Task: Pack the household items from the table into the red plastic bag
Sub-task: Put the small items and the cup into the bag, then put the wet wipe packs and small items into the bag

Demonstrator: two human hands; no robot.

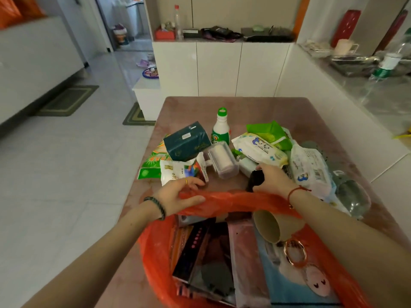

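Left of centre on the counter (278, 105): green packet (148, 166) lying flat, white snack packet (174, 172) overlapping its right edge, dark teal tissue pack (186, 142) tilted on top of both. Just below them, left hand (175, 196) pinches the far rim of the red plastic bag (153, 258), thumb under, fingers over, film bunched in the grip. The bag sits at the near end of the counter, lower middle of the frame, mouth wide open toward the camera. Inside it, left to right: dark box (193, 252) on a slant, pink flat pack (244, 258) beside it, beige tube (266, 225) on its side with the open end facing down-frame, blue pack (287, 283) with a cartoon face, rose-gold ring (295, 255) resting on that pack. Centre of the frame, beyond the rim: clear plastic box (223, 160) holding a white roll, and an upright white bottle (221, 128) with a green cap behind it. Right of that, baby wipes pack (260, 150) lying diagonally, green pouch (270, 131) behind and partly under it. Right hand (274, 181) is just past the bag rim, fingers curled round a black item (255, 177) — cannot tell what it is. Right again: large white wipes pack (311, 170) touching the wrist side of that hand, then a dark see-through bottle (353, 198) on its side near the counter's right edge.
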